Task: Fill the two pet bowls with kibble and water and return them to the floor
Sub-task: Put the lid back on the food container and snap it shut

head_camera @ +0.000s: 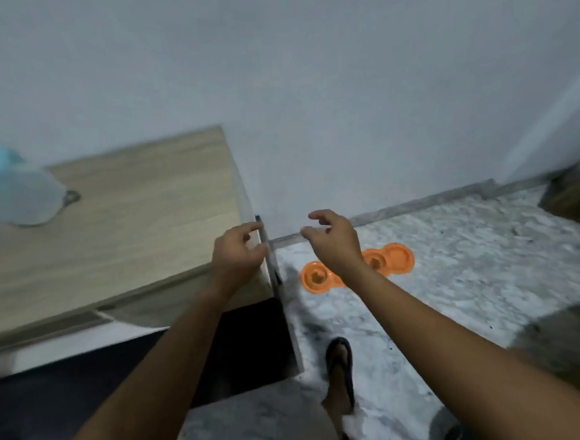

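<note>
Seen from above, at a wooden counter [117, 225] beside a bare wall [306, 81]. Both arms stretched forward, both hands empty. Left hand [238, 254] over the counter's right corner, fingers loosely curled, gripping nothing. Right hand [333, 239] out past the corner, fingers spread and half bent, hanging above the floor [474, 268]. Likely a reach downward, judging by where the bowls lie.

Orange bowls [357, 268] on the marble floor by the skirting, just right of the counter's side, joined in one moulded tray. Right forearm across the middle of the tray, so only the left cup and the right end visible. Something brownish in the cups, perhaps leftover kibble; too blurred to call. No water evident.

On the counter's far left, a clear jug [29, 196] with a pale blue lid, cut off by the frame edge; contents unreadable. Small dark object just beside it, not identifiable. Kibble supply nowhere in view. Dark space under the counter hard to make out. One sandalled foot [340, 371] on the floor below the right arm. Whole scene softened by motion blur.
</note>
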